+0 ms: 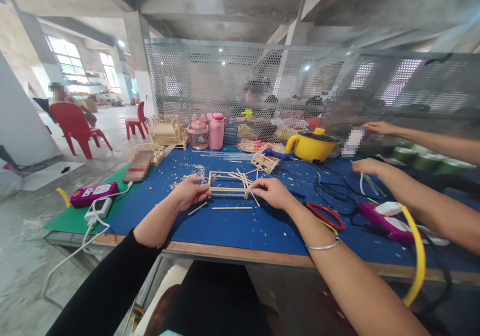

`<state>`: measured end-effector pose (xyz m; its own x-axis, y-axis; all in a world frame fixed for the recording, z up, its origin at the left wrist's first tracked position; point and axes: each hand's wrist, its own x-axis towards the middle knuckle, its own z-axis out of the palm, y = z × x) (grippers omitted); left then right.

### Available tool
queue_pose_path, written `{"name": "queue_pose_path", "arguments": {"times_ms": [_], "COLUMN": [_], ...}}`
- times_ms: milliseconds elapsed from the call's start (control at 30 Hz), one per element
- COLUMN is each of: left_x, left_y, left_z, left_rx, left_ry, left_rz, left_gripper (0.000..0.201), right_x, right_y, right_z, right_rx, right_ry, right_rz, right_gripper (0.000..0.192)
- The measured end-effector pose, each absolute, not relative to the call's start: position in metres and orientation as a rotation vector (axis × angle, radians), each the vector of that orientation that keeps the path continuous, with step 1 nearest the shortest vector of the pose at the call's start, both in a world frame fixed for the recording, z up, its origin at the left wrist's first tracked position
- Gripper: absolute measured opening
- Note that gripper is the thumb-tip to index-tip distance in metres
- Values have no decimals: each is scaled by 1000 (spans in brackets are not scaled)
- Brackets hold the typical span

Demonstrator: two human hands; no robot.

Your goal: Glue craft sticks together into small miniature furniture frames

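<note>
A frame of thin wooden sticks (228,183) stands on the blue mat (240,226) in the middle of the table. My left hand (191,192) pinches its left end. My right hand (270,192) grips its right end, where several sticks cross. Two loose sticks (231,208) lie on the mat just in front of the frame. A silver bangle (322,246) sits on my right wrist, and a black sleeve covers my left arm.
A co-worker's two arms (408,186) reach in from the right. Red-handled scissors (326,215), a pink glue gun (386,221) and black cables lie right. A yellow pot (313,145), pink bottles (216,131), finished stick models (165,130) and a mesh screen stand behind. A pink power strip (93,194) lies left.
</note>
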<state>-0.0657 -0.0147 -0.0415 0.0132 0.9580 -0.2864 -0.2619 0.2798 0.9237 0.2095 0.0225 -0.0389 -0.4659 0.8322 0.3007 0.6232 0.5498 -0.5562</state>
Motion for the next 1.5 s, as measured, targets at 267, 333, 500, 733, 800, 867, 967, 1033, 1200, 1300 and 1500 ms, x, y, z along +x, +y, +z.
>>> {"name": "queue_pose_path", "arguments": {"times_ms": [267,333,500,733,800,867,967,1033,1200,1300,1500], "left_x": [-63,-63,-63,-64,-64,-64,-64,-64,-63,-63,-62], "left_y": [-12,-12,-12,-11,-12,-12,-13,-13,-13,-13,-11], "left_z": [-43,-43,-43,-43,-43,-43,-43,-43,-43,-44,-47], "left_rx": [769,760,742,717,714,712,708,703,687,679,665], "left_ry": [1147,1147,1143,1129,1122,1115,1106,1103,1096,1094,1090], "left_rz": [1141,1144,1146,1144,1142,1139,1135,1135,1143,1143,1146], "left_gripper": [50,49,48,47,46,47,49,49,52,51,50], "right_x": [208,208,206,205,205,205,206,206,206,206,206], "right_y": [22,22,21,18,19,20,22,22,22,23,23], "right_z": [-39,-40,-40,-38,-39,-39,-40,-40,-40,-41,-43], "right_rx": [-1201,-1199,-1187,-1187,-1189,-1190,-1187,-1185,-1193,-1199,-1202], "right_ry": [-2246,-2247,-2251,-2252,-2252,-2255,-2262,-2265,-2263,-2261,-2255], "right_rz": [463,463,460,427,419,413,413,415,419,424,428], "right_gripper": [18,18,17,18,18,17,17,17,16,15,14]}}
